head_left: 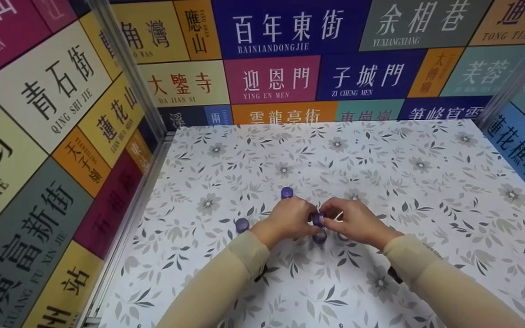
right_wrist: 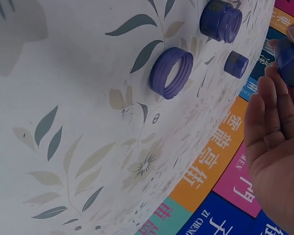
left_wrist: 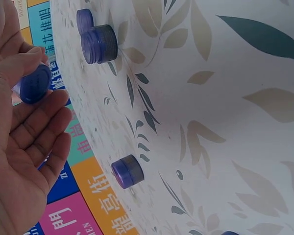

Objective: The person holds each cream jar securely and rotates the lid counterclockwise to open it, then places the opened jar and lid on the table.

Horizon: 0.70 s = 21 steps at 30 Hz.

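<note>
Close above the table, both hands are at one small purple jar (head_left: pixel 318 219). My left hand (head_left: pixel 290 218) pinches it between thumb and fingers, the other fingers loosely spread in the left wrist view. From the opposite side my right hand (head_left: pixel 356 222) pinches the same jar, whose dark blue-purple round end (left_wrist: pixel 36 84) faces the left wrist camera. Just below the hands, an uncapped purple jar (right_wrist: pixel 219 20) stands with its threaded neck showing. A purple screw lid (right_wrist: pixel 159 73) lies beside it, threads visible inside, mostly hidden under the right hand in the head view.
One capped purple jar (head_left: pixel 286 192) stands beyond the left hand, and another (head_left: pixel 242 224) to the left of that wrist. A white leaf-patterned cloth (head_left: pixel 381 168) covers the table. Panels with street-name signs (head_left: pixel 271 82) rise at the back and both sides.
</note>
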Each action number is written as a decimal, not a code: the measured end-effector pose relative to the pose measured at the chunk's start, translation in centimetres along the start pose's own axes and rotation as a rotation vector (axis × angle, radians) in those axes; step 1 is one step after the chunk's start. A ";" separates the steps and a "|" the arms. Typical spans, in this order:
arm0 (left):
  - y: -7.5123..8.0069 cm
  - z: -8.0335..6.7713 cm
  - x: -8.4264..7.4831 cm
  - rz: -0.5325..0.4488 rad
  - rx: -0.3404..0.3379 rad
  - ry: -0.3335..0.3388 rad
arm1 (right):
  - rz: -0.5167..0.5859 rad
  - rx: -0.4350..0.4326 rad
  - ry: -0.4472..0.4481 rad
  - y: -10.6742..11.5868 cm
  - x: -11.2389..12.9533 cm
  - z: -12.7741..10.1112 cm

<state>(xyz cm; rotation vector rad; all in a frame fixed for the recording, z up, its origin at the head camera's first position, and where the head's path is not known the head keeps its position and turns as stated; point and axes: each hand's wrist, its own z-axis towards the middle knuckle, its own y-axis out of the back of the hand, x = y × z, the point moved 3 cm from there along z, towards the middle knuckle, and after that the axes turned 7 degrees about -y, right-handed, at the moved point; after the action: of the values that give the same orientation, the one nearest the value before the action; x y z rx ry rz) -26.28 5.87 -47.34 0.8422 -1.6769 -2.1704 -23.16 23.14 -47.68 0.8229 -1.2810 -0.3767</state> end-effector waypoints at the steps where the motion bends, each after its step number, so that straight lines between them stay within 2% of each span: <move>1: -0.1 0.0 0.0 0.000 -0.001 -0.006 | 0.009 0.002 0.008 0.0 0.0 0.0; 12: -0.3 0.0 0.3 0.006 -0.009 -0.008 | 0.006 -0.003 0.037 -0.1 0.0 0.1; 21: -0.1 0.0 0.2 0.003 -0.015 0.002 | -0.096 -0.030 -0.058 0.0 -0.3 0.0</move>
<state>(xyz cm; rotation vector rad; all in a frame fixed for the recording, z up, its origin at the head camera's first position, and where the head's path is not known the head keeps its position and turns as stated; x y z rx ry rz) -26.42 5.84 -47.50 0.8376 -1.6575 -2.1768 -23.23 23.32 -47.90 0.8549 -1.2894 -0.4983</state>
